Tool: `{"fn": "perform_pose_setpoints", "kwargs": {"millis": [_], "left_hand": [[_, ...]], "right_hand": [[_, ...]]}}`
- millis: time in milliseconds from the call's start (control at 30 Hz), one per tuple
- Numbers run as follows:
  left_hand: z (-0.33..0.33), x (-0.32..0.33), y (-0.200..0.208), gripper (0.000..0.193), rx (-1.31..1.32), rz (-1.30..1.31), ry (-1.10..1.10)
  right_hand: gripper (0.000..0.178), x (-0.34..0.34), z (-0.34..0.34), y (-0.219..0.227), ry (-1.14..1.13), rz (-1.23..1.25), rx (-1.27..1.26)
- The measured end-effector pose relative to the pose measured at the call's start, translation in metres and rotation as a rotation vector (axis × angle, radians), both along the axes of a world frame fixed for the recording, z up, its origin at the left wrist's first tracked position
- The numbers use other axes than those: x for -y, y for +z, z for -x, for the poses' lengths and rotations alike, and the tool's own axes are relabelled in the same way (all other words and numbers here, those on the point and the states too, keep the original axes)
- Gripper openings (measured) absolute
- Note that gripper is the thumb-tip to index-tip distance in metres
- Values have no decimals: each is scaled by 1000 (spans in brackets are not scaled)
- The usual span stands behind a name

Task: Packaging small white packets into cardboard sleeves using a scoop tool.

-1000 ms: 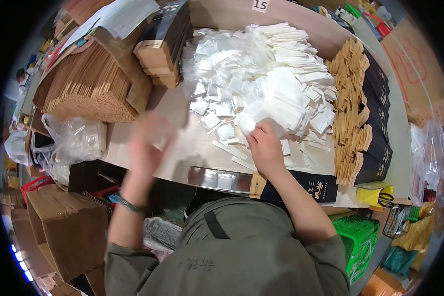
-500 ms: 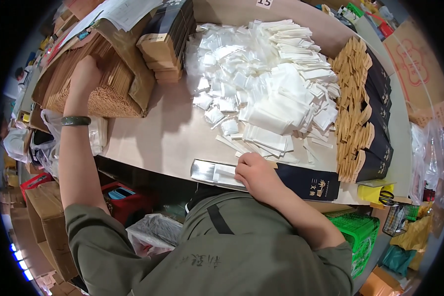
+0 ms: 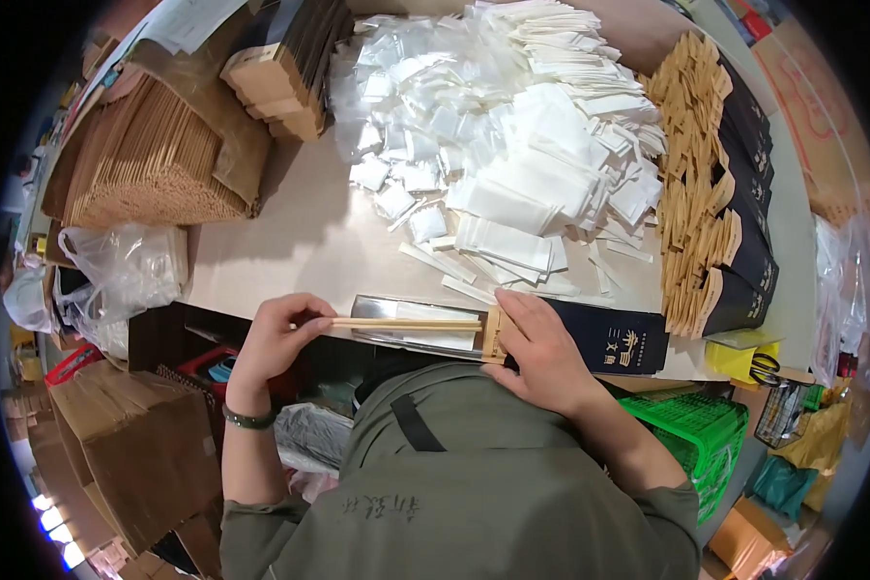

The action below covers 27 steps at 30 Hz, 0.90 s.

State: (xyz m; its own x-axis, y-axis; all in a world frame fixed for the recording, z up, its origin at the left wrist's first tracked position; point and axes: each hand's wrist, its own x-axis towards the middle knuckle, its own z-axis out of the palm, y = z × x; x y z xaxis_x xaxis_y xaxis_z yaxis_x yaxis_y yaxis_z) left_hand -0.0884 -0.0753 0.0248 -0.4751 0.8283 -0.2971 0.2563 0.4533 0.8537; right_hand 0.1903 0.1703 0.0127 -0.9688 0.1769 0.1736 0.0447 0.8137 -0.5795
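Observation:
At the table's near edge my left hand (image 3: pixel 282 333) pinches the left ends of a pair of wooden chopsticks (image 3: pixel 396 323). Their right ends reach the kraft-brown mouth of a dark blue paper sleeve (image 3: pixel 599 333); whether they are inside it, I cannot tell. Fingers above and thumb below, my right hand (image 3: pixel 539 350) grips that mouth. Beneath the chopsticks lie a shiny metal strip (image 3: pixel 372 309) and a white packet (image 3: pixel 443 339). Further left, a cardboard carton (image 3: pixel 245 155) stands tightly packed with wooden chopsticks (image 3: pixel 155 159).
White napkin packets (image 3: pixel 541 193) and clear small packets (image 3: pixel 396 106) are heaped mid-table. Filled dark sleeves (image 3: pixel 744 232) line the right side. Bundled sleeves (image 3: pixel 275 82) stand behind the carton. Scissors (image 3: pixel 766 367) sit in a yellow holder (image 3: pixel 730 360) at the right corner.
My left hand has come from the carton down to the near edge, now with chopsticks in it. My right hand has shifted slightly right to the sleeve's mouth. The whole view has tilted a little.

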Motion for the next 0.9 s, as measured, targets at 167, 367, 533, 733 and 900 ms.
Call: {"fn": "perform_pose_setpoints", "kwargs": {"millis": [167, 367, 533, 733, 900], "left_hand": [[-19, -30, -26, 3, 26, -27, 72], [-90, -84, -38, 17, -513, -253, 108], [-109, -102, -34, 17, -152, -136, 85], [-101, -88, 2, 73, -508, -289, -207], [-73, -84, -12, 53, -893, -88, -365]], "right_hand": [[36, 2, 0, -11, 18, -61, -4], [42, 8, 10, 2, -94, -133, 43], [49, 7, 11, -4, -49, -154, 15], [49, 0, 7, 6, -26, -161, -112], [14, -26, 27, 43, 303, -302, -2]]}}
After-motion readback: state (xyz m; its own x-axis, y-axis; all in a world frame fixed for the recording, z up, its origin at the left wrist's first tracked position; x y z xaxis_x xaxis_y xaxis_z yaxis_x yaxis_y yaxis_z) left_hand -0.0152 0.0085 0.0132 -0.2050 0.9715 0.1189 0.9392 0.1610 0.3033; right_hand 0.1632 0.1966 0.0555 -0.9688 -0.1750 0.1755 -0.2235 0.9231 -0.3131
